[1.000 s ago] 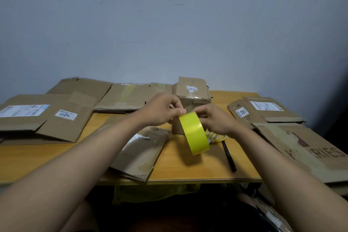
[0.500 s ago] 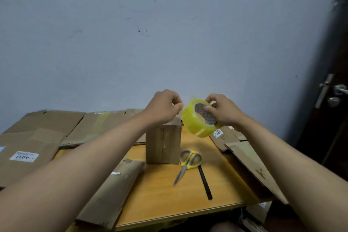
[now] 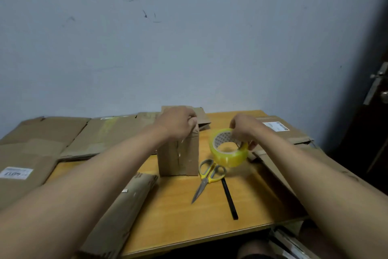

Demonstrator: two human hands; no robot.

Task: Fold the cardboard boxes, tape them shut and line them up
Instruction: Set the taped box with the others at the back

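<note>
Cardboard box stands upright mid-table, left hand seemingly pinching tape at its top while right hand grips the yellow tape roll; best keep the strip taut and centred over 1 seam.

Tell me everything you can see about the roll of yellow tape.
The tape roll is a wide ring of glossy, translucent yellow tape on a core whose inner wall shows a patterned print. It is held in the air above the wooden table, tilted with its opening up toward the camera, just right of the standing cardboard box and above the scissors. The right hand grips its far rim, fingers curled into the hole.
</note>
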